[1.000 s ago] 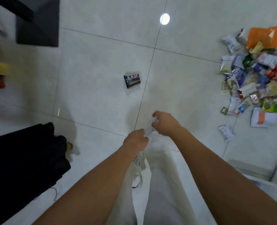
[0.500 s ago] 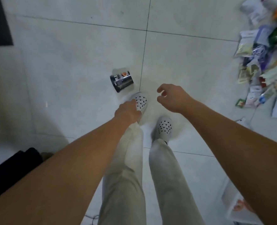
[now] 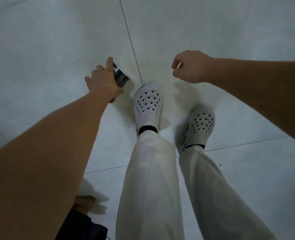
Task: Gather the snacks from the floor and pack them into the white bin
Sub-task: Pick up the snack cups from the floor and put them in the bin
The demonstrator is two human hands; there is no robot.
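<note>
A dark, shiny snack can [image 3: 121,77] lies on the pale tiled floor just left of my front shoe. My left hand [image 3: 103,82] reaches down over it, with fingers wrapped across its far end and the palm covering most of it. My right hand [image 3: 191,66] hangs above the floor to the right, loosely curled, thumb and fingers apart, holding nothing. The snack pile and the white bin are out of view.
My legs in white trousers and two white perforated shoes [image 3: 147,103] stand in the middle of the floor. A dark fabric object [image 3: 81,226] sits at the bottom left by my left arm. A tile seam [image 3: 131,44] runs away from my front shoe.
The view has tilted down and closer to the floor. My left hand moved forward from beside my shoe onto the can and closed around it. The snack pile slid out of view.
</note>
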